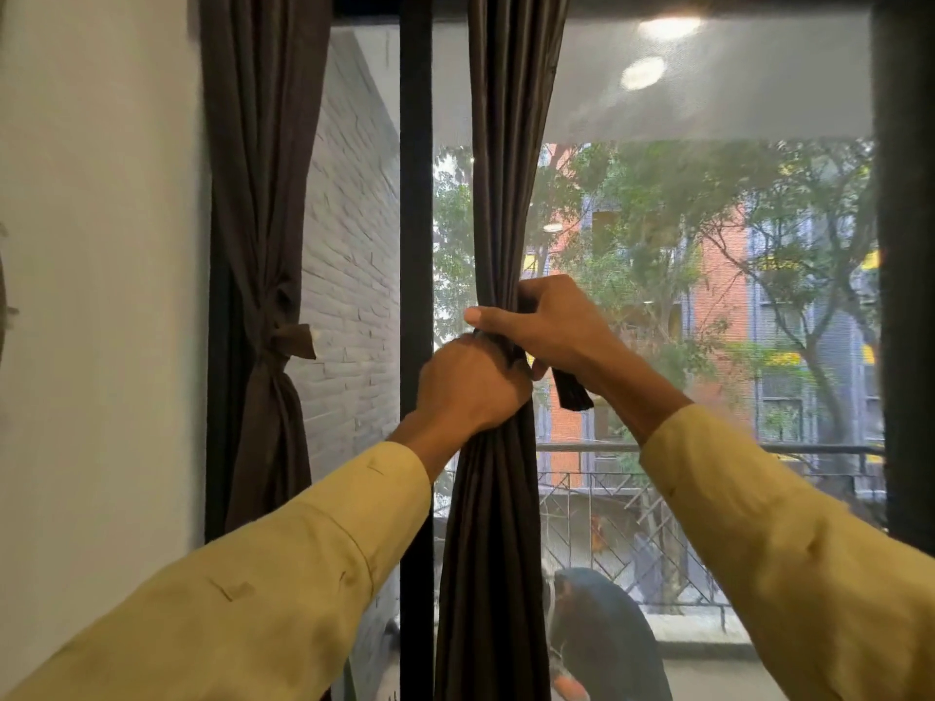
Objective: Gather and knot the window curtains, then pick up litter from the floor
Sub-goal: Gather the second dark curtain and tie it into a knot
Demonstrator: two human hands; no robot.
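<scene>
Curtains of dark brown cloth hang at a big window with a black frame. One dark brown curtain hangs in the middle, bunched into a thin bundle. Both hands hold it at the same spot. The left hand is closed in a fist around the bundle, with its fingers curled tight on the cloth. The right hand sits just above and touches the left one. Its thumb lies flat across the front, and its fingers wrap around the bundle. A short dark strip of cloth sticks out under the right hand. Both arms wear yellow sleeves. By the white wall, the other brown curtain is already tied in a knot.
</scene>
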